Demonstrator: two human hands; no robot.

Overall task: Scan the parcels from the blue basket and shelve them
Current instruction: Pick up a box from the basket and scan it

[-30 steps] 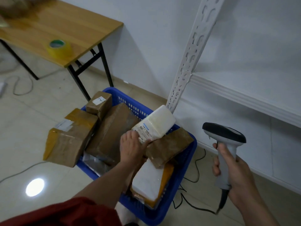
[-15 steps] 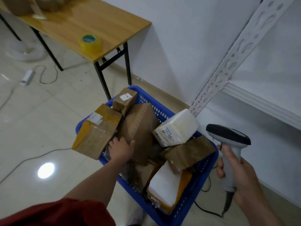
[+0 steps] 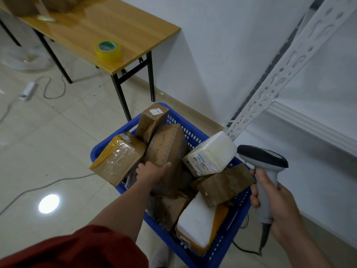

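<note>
While the right hand [image 3: 278, 207] grips the scanner [image 3: 262, 157], the left hand [image 3: 152, 170] clasps the large brown parcel [image 3: 168, 147] inside the blue basket [image 3: 179, 118].

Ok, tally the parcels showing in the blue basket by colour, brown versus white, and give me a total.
Brown parcels: 5 (small labelled box, yellow-taped box, large box, crumpled paper parcel, half-buried box)
White parcels: 2 (labelled block, white-and-orange parcel)
Total: 7 showing; others may lie hidden underneath.
</note>
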